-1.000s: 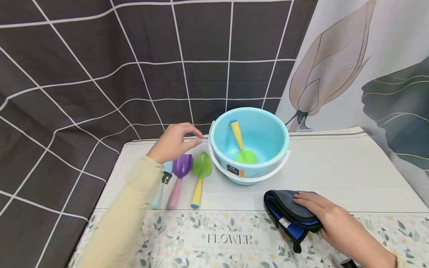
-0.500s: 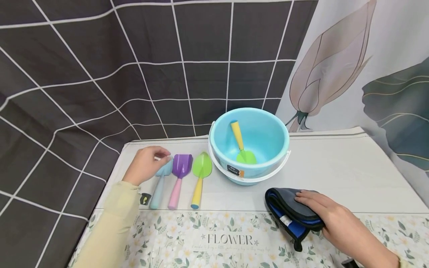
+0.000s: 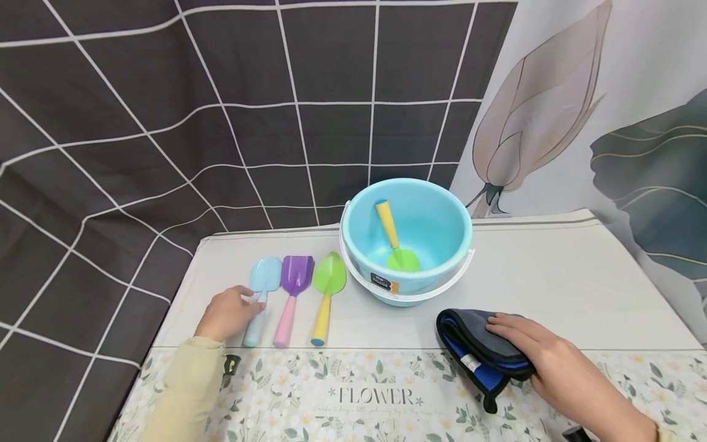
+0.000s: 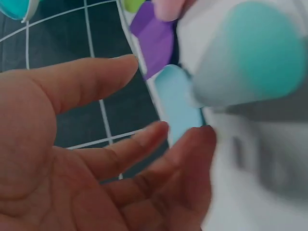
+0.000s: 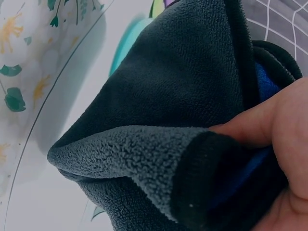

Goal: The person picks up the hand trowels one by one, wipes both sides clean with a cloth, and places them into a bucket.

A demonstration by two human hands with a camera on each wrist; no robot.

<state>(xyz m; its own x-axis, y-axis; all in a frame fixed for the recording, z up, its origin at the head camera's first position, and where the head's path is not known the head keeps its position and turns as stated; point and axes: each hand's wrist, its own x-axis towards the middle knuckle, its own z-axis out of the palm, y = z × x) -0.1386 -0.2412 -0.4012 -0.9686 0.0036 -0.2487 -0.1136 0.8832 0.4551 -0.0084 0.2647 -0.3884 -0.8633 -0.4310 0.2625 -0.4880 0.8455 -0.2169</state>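
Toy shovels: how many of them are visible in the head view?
4: left to right, the blue shovel by the left hand, purple shovel and green shovel on the table; a second green shovel inside the bucket.

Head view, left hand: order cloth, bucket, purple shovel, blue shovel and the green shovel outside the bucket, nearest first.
From the left hand:
1. Blue shovel, just to its right
2. Purple shovel, next right
3. Green shovel, right of the purple one
4. Bucket, farther right
5. Cloth, in the right hand
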